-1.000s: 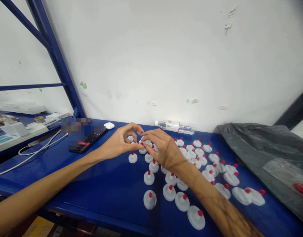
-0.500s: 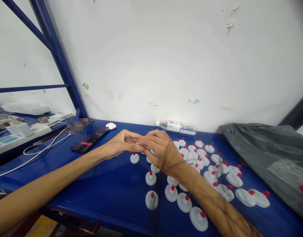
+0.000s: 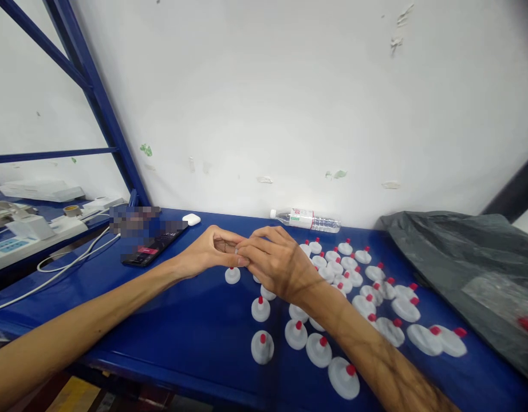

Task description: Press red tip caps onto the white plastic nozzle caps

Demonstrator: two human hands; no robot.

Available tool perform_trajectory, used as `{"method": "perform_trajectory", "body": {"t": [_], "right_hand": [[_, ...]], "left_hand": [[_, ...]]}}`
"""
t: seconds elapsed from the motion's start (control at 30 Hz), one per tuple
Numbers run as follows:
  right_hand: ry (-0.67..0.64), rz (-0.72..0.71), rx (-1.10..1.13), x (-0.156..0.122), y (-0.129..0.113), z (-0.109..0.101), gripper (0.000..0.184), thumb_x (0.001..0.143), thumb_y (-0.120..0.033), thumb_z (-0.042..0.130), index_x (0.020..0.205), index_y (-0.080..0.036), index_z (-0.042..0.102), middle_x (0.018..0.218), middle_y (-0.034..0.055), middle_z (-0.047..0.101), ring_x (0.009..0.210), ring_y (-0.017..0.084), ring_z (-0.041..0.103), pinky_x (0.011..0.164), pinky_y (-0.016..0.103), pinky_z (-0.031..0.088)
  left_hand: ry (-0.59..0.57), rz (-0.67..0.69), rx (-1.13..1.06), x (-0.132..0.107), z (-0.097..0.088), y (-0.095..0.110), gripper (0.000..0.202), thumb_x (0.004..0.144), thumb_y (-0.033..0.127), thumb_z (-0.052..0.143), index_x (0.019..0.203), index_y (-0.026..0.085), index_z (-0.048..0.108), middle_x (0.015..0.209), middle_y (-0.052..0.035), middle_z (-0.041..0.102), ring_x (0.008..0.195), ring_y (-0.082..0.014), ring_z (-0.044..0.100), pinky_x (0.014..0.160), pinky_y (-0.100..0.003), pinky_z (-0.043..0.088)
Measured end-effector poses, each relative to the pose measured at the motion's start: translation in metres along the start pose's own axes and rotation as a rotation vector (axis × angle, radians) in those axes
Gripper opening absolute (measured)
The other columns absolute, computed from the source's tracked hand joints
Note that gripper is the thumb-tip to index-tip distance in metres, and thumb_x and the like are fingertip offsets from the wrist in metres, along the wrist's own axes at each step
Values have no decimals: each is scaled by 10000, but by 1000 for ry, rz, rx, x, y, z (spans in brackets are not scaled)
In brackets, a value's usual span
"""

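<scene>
Several white round caps with red tips stand in rows on the blue table. My left hand and my right hand meet above the far left caps. Their fingertips pinch together around a small piece that is mostly hidden; it looks like one of the caps. Both hands have curled, closed fingers. One cap stands just below the left fingertips.
A clear plastic water bottle lies against the white wall. A dark phone and a white earbud case lie at the left. A grey plastic bag covers the right side. White cables run left.
Both hands have drawn together and lowered slightly toward the table. The left fingers, spread a second ago, have closed against the right fingertips.
</scene>
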State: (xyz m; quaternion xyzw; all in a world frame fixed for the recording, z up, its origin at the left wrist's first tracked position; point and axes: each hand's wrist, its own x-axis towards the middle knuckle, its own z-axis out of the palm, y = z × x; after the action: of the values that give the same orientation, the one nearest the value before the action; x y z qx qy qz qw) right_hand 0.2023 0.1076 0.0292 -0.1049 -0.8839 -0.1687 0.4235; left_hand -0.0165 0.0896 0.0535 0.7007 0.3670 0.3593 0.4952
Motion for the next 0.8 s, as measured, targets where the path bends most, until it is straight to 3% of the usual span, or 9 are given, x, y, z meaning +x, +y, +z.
{"method": "perform_trajectory", "body": {"t": [0.33,0.53,0.63,0.7,0.8], "right_hand": [[19,-13,18,1,1,-1,170,1017,-74,572,1042,-201,683,1099,22,804,1068,248,618,873,407,472],[3,75,55,1,2,-2,125,1010,-103,599,1046,-194,677,1023,38,791,1050,252,635,884,415,480],[-3,158,78,0,4,-4,89,1025,-144,606,1030,-196,678,996,59,780,1031,257,645,877,422,485],[-17,201,94,-2,7,-6,50,1034,-190,634,1037,-194,684,990,66,779,1003,256,652,886,427,487],[-51,242,126,-5,9,-7,61,1029,-251,684,996,-201,699,915,45,775,914,237,661,916,437,481]], "left_hand": [[39,6,-53,0,2,-5,303,748,326,958,1000,197,846,814,-20,826,743,-170,756,652,-212,560],[-11,31,57,3,-1,-5,475,809,450,905,1194,204,774,990,-68,837,918,-239,790,810,-308,622],[31,76,190,3,-3,-5,564,885,559,800,1317,210,700,1158,-105,806,1054,-288,768,924,-401,621],[119,109,327,3,-8,-2,462,962,568,696,1251,208,720,1133,-94,794,1038,-268,740,924,-386,590],[162,99,568,4,-29,5,287,966,488,710,957,209,780,860,-29,755,777,-187,623,740,-304,488]]}}
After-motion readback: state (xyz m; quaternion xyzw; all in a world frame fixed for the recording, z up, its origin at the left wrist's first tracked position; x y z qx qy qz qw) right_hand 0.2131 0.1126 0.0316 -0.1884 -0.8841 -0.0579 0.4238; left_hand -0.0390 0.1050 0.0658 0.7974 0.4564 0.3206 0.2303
